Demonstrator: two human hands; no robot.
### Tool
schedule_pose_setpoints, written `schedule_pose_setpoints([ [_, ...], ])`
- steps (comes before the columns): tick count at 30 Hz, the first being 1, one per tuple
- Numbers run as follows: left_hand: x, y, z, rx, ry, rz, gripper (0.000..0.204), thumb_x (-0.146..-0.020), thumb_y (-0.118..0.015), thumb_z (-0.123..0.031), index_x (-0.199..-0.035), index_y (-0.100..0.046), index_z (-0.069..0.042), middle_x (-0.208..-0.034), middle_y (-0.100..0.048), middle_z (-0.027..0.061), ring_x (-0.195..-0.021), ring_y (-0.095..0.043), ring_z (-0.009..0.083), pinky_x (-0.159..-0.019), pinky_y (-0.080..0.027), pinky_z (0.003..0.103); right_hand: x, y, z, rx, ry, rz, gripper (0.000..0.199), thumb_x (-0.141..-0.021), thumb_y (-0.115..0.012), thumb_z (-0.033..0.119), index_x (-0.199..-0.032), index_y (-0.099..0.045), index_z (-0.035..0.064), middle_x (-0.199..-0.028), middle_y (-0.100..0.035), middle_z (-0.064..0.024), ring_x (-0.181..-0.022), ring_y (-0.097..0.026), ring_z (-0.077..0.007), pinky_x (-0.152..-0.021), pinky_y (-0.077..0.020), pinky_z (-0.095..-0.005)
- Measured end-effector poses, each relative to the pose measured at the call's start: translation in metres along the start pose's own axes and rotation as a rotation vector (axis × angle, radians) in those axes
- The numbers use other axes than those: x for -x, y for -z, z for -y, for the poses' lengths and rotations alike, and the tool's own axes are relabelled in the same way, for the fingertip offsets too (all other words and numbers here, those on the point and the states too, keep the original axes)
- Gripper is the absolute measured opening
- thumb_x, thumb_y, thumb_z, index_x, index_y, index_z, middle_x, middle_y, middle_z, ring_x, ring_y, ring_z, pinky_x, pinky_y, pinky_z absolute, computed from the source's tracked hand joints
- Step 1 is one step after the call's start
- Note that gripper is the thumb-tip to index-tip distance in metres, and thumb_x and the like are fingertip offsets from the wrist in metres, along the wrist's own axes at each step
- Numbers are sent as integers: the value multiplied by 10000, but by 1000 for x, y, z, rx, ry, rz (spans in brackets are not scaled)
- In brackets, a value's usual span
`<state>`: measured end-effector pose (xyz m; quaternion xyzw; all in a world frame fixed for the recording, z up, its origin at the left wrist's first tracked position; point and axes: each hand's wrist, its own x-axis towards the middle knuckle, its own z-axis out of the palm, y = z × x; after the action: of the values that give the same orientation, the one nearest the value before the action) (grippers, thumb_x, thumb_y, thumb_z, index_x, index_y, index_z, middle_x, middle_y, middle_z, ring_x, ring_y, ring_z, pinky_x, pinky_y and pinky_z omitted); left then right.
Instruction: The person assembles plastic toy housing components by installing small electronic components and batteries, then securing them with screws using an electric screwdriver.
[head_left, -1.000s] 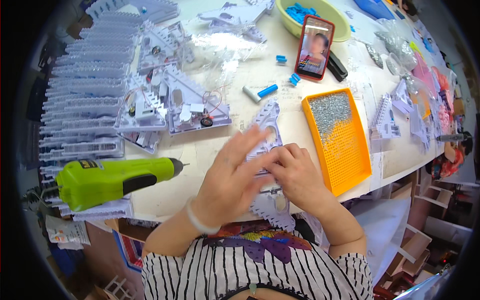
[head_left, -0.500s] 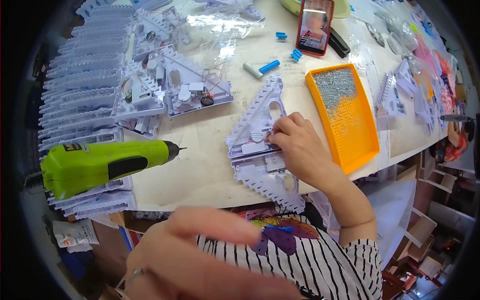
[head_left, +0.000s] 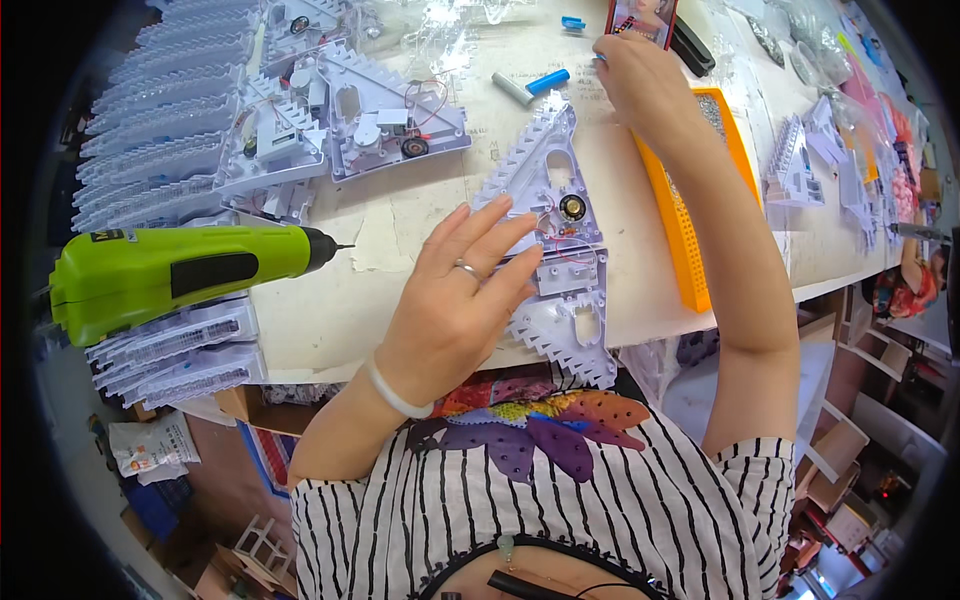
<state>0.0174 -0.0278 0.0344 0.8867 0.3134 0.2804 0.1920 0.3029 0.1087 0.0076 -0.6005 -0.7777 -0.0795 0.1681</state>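
My left hand [head_left: 455, 305] lies with spread fingers over the toothed edge of a triangular pale-lavender plastic housing [head_left: 555, 150]. A round black speaker [head_left: 572, 207] and thin red wires now show inside it. A matching lavender housing half [head_left: 565, 325] adjoins its lower edge, nearer to me. Stretched far forward, my right hand [head_left: 650, 90] is just below a phone [head_left: 645, 20]. Its fingers are bent down and closed at a small blue plastic piece, of which only a sliver shows at the fingertips. Whether the piece is lifted off the table I cannot tell.
A green electric screwdriver [head_left: 185, 275] juts in from the left, before stacked lavender housings [head_left: 160, 130]. Several wired housings [head_left: 395, 125] lie behind. The yellow screw tray [head_left: 690, 255] sits under my right forearm. Blue and grey cylinders [head_left: 547, 82] and a black stapler-like tool [head_left: 692, 48] lie farther back.
My right hand has left the housing's wires and reached forward to the blue piece near the phone. My left hand has moved from close to the camera onto the housing. The view has shifted.
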Motion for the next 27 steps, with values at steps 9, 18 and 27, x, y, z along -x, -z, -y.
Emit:
schedule_pose_setpoints([
  [9, -3, -4, 7, -38, 42, 31, 440, -747, -846, -103, -1161, -706, -50, -1373, -626, 147, -1369, -524, 372, -1141, -403, 527, -4, -16, -3, 132, -64, 126, 140, -899, -673, 137, -982, -694, 26, -1004, -704, -164, -936, -694, -357, -818, -555, -441],
  [18, -26, 5, 27, 151, 117, -157, 368, -843, -764, -2, -1205, -703, -22, -1299, -668, 152, -1203, -645, 319, -980, -531, 399, 46, 59, 43, -1264, -418, 328, 141, -950, -704, 74, -1053, -696, -22, -947, -692, -33, -874, -664, -95, -771, -538, -256],
  [27, -51, -9, 23, 1077, 701, -85, 238, -956, -711, -36, -1185, -705, 30, -1064, -750, 100, -922, -713, 133, -746, -554, 249, 80, 58, 59, -1548, -511, 457, 174, -969, -713, 84, -1109, -680, -15, -1014, -694, -46, -888, -665, -96, -786, -540, -238],
])
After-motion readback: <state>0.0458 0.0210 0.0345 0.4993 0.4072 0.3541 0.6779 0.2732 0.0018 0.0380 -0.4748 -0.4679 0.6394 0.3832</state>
